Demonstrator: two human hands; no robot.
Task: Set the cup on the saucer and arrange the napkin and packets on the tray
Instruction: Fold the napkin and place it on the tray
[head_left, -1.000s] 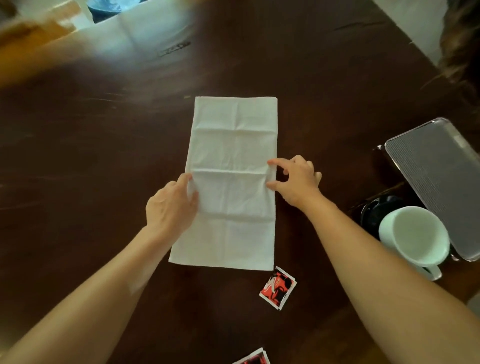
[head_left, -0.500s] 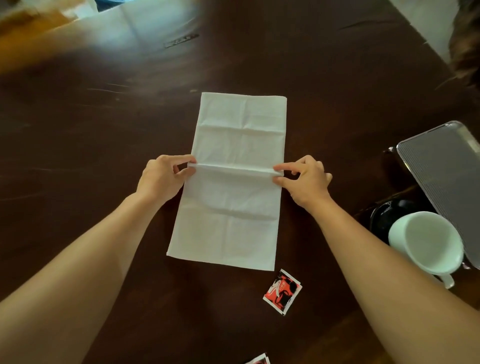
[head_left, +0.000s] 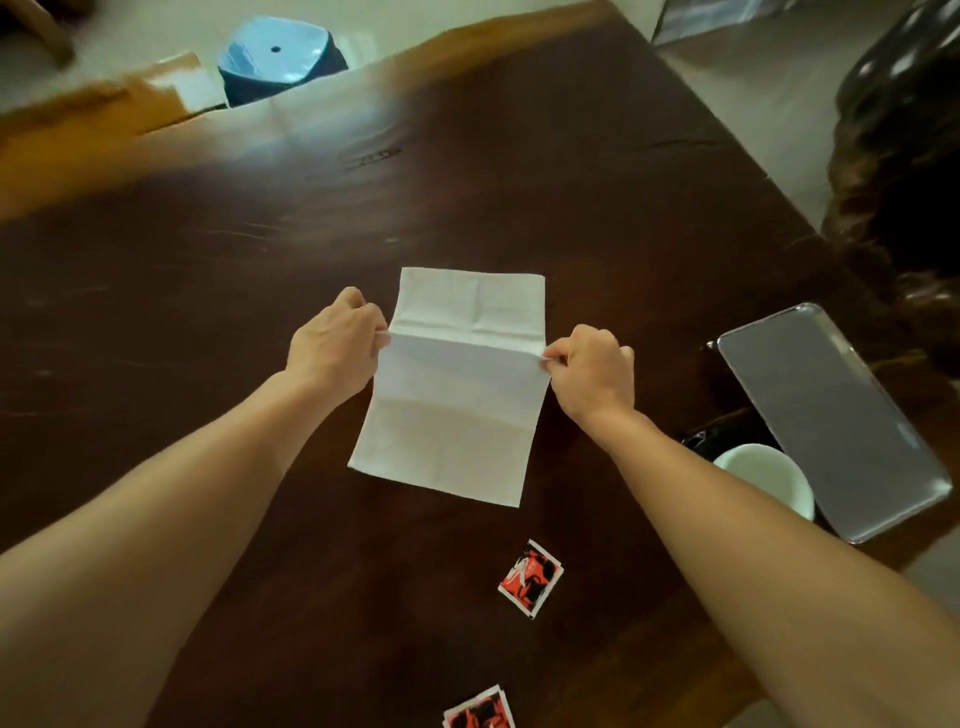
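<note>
Fingers (head_left: 382, 338) of left hand (head_left: 332, 345) and right hand (head_left: 595, 366) pinching white paper napkin (head_left: 457, 410) mid-fold, table centre; silver metal tray (head_left: 831, 415) empty at three o'clock. Likely risk: uneven pull skewing crease, tearing thin paper.

Dim indoor scene, lighting coming from the far upper left, glaring pale across the dark counter (head_left: 311, 130) at its far edge. Blurring and stretching toward the corners. Reflecting softly off the metal tray (head_left: 826, 415). Keeping the white napkin (head_left: 457, 415) sharp mid-frame.
</note>
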